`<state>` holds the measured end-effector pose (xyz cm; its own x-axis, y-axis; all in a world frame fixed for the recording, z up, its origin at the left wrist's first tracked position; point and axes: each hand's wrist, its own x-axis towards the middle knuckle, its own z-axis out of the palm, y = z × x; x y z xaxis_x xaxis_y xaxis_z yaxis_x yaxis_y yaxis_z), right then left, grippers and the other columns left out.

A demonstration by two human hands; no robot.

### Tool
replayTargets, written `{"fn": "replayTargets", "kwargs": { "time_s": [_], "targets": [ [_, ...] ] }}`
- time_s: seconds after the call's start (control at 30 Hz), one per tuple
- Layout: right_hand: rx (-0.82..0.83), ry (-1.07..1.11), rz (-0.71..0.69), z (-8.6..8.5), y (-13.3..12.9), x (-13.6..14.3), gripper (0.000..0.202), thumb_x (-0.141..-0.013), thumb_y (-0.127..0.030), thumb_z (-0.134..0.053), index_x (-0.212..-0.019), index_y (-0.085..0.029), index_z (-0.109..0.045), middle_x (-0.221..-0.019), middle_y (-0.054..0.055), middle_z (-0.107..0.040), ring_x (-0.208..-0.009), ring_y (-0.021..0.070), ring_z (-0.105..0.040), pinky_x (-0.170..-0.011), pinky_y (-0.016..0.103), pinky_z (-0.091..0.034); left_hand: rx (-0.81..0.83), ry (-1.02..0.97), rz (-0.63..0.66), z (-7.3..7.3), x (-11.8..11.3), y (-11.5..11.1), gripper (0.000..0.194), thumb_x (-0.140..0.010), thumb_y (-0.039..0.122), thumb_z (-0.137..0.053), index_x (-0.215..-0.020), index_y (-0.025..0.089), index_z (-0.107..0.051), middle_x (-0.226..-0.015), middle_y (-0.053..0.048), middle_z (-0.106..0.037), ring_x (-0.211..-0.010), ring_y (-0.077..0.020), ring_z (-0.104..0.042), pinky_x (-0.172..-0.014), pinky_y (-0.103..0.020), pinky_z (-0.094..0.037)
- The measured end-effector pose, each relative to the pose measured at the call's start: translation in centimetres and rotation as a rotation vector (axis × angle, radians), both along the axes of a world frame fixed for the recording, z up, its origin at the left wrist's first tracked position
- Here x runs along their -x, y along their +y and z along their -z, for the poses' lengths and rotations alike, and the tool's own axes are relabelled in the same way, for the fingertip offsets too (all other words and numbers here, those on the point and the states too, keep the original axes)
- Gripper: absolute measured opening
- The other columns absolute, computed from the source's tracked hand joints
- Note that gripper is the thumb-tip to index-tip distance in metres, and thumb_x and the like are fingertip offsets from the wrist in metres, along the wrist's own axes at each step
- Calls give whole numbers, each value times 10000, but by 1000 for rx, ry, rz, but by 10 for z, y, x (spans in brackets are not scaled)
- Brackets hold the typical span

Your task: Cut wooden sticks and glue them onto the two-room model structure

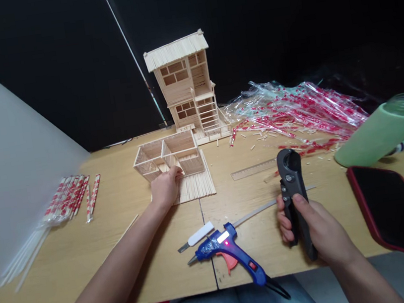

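Note:
My left hand [166,185] reaches to the front of a low, roofless stick frame [180,157] with a dividing wall. Its fingers are pinched together at the front opening; what they hold, if anything, is too small to make out. Beneath and in front of the frame lies a floor of thin wooden sticks [197,187]. My right hand [315,223] is wrapped round the handles of a black hand cutter [293,193], held head up above the table's right side. Between my forearms lies a blue glue gun [224,243] with its red light on, beside a white-handled craft knife [200,234].
Behind stands a two-storey stick house [184,78]. Crumpled red-and-clear wrappers [304,107], a tilted green bottle [379,131] and a red-cased phone [398,209] occupy the right. A clear ruler [253,169] lies mid-table. Wrapped sticks [67,198] and white glue sticks [29,256] lie left.

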<state>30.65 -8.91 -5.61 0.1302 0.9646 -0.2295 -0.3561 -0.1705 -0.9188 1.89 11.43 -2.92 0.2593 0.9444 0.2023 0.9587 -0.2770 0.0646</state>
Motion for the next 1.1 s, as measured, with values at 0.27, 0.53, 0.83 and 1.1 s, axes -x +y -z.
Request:
{"fn": "replayTargets", "kwargs": {
  "time_s": [0.27,0.53,0.83,1.1],
  "targets": [
    [17,11,6,-3,1,1,474,-865,-682,-564,-913,-211,-544,-588,-36,-536,-453,136,-514,-443,275,-467,-13,-102,25,1,2,0,199,-941,324,-532,-1044,290,-699,-1010,-3,-780,-912,-221,-710,-715,-279,-465],
    [11,24,6,-3,0,1,476,-862,-683,-571,-911,-209,-546,-589,-33,-544,-454,134,-524,-448,271,-466,11,47,-30,-3,-3,1,266,-939,368,-510,-1064,303,-736,-935,-57,-781,-868,-269,-712,-706,-315,-476],
    [21,12,18,-3,1,1,474,-854,-687,-578,-909,-217,-555,-592,-33,-547,-453,138,-521,-450,278,-471,15,72,-1,-5,-2,0,302,-955,386,-494,-1122,316,-735,-974,-66,-780,-889,-270,-718,-732,-321,-485],
    [16,-4,24,-5,0,2,482,-854,-688,-577,-910,-209,-550,-591,-32,-541,-454,134,-523,-446,271,-471,-3,13,-21,-3,-2,0,287,-946,362,-518,-1119,314,-742,-976,-50,-784,-898,-270,-720,-714,-315,-489]
  ]
}}
